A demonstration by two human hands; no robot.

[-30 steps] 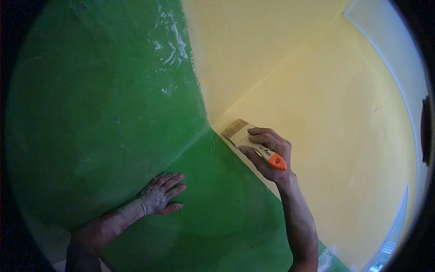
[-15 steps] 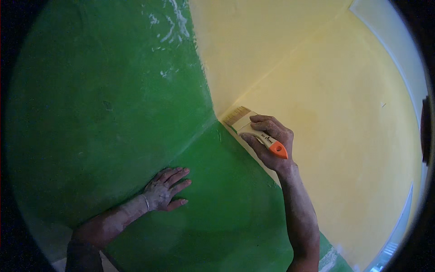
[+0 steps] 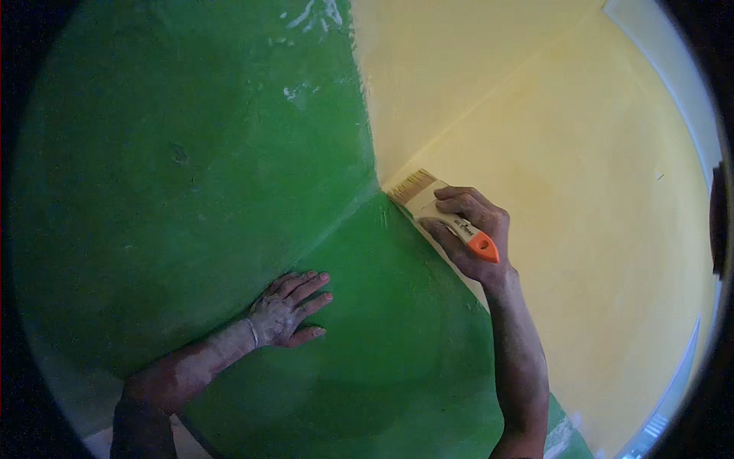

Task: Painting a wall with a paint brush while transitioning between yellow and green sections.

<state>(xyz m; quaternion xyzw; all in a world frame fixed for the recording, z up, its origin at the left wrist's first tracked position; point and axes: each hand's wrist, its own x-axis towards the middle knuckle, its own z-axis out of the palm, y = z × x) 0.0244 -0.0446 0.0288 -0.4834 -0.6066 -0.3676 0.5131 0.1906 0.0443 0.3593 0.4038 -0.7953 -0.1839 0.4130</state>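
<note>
Paintbrush (image 3: 427, 200) is gripped in right hand (image 3: 493, 222); left hand (image 3: 284, 315), splayed wide, lies against green wall (image 3: 390, 321) below-left of paintbrush.

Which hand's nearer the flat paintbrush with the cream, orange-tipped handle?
Right. The right hand grips the paintbrush by its handle. The left hand is apart from it, lower and further left, fingers spread over the green painted surface.

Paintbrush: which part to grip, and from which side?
Probably best on the paintbrush's pale handle, coming from the picture's lower right, as the right hand does. The slim handle slants down to an orange tip on that side, while the broad bristles point upper left and stay free.
</note>
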